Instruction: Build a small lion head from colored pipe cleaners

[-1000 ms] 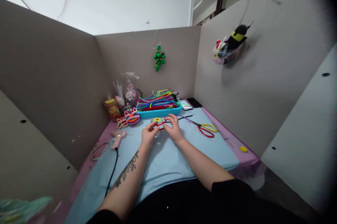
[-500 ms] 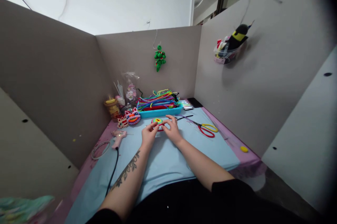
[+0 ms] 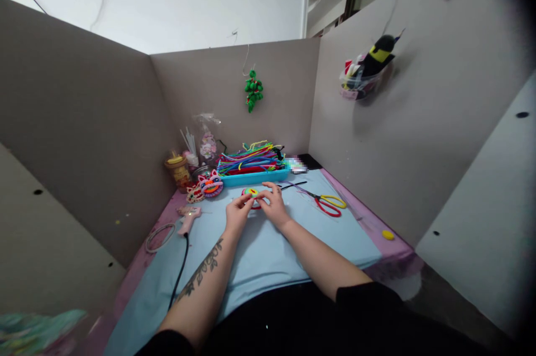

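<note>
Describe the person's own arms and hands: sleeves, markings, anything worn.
The left hand and right hand are bare, without gloves, and the forearms are uncovered. A dark leafy tattoo runs along the left forearm. Black sleeves cover the upper arms: the right sleeve shows clearly, the left sleeve only at the bottom edge.

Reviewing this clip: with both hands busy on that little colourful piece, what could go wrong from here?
The scissors lie close to the right hand; a sideways sweep might catch the blades. The cord runs beside the left forearm, so a snag could drag the glue gun toward the left hand. The yellow bit sits near the table edge and may get knocked off.
</note>
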Demonstrator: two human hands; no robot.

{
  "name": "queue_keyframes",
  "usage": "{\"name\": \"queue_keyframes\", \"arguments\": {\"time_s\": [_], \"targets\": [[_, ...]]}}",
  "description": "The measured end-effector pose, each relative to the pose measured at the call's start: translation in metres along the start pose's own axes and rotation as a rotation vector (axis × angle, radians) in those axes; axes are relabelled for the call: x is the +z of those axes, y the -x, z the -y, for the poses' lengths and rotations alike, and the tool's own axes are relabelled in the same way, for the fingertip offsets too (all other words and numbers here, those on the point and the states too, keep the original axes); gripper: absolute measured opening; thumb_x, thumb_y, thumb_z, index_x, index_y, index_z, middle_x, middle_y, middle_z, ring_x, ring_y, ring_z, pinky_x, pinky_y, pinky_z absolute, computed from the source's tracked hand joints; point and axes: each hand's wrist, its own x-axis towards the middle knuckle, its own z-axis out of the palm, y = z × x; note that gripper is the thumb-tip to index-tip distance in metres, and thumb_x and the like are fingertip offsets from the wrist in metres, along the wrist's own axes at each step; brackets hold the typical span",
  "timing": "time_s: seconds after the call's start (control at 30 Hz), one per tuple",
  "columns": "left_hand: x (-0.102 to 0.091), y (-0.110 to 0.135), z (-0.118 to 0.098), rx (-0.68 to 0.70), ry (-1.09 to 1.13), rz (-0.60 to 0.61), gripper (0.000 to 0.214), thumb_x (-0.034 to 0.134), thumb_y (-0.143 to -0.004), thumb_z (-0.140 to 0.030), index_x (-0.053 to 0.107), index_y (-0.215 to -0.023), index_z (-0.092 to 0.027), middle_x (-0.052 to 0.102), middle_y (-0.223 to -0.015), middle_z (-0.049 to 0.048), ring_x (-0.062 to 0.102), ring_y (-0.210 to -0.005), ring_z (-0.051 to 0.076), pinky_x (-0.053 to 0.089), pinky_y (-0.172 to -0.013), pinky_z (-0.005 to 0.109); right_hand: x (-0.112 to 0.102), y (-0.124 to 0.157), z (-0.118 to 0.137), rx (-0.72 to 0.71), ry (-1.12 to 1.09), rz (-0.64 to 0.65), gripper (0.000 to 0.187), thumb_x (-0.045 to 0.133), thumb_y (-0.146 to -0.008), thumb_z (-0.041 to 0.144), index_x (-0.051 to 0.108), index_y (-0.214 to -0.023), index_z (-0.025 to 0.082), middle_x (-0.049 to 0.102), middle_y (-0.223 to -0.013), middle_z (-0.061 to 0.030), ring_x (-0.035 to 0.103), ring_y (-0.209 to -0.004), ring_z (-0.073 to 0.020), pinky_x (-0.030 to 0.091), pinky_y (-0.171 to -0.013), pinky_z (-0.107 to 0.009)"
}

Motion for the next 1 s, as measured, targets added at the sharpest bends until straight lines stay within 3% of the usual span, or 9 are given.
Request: {"name": "queue_keyframes", "arguments": {"time_s": [0.2,0.43,0.63,1.0], "targets": [[-0.001,-0.003,0.002,-0.008,0.051,-0.021,0.039,0.074,-0.061,-0.035,0.071,-0.092,-0.011,0.071,-0.088,0.0108,0.064,-0.077,0.019,0.049,-0.074,0.03,-0.002,-0.001,0.001,0.051,-0.05,-0.059,0.014,0.06,-0.074,0.022,0.061,-0.088,0.022,0.049,-0.112,-0.0086,0.045,-0.113,-0.0233,0.034,-0.098,-0.041],[-0.002,-0.005,0.001,-0.015,0.084,-0.039,0.042,0.076,-0.058,-0.036,0.071,-0.091,-0.01,0.071,-0.08,0.0087,0.063,-0.072,0.017,0.049,-0.07,0.029,-0.001,-0.002,-0.002,0.101,-0.026,-0.134,0.007,0.058,-0.076,0.026,0.063,-0.078,0.022,0.053,-0.092,-0.0059,0.051,-0.096,-0.0213,0.039,-0.091,-0.038],[-0.001,-0.004,0.002,-0.009,0.098,-0.032,0.041,0.077,-0.056,-0.035,0.071,-0.089,-0.011,0.071,-0.079,0.0091,0.064,-0.072,0.019,0.05,-0.07,0.03,-0.001,-0.002,0.003,0.15,-0.078,-0.07,0.011,0.057,-0.076,0.03,0.063,-0.071,0.022,0.059,-0.075,-0.0029,0.053,-0.078,-0.0185,0.043,-0.078,-0.033],[-0.002,-0.005,0.009,-0.014,0.114,0.006,0.04,0.077,-0.058,-0.034,0.072,-0.091,-0.012,0.071,-0.083,0.0101,0.064,-0.074,0.018,0.05,-0.072,0.03,0.002,0.0,0.001,0.297,-0.201,-0.044,0.019,0.056,-0.074,0.039,0.063,-0.072,0.021,0.066,-0.07,-0.0008,0.057,-0.068,-0.0165,0.045,-0.068,-0.029]]}}
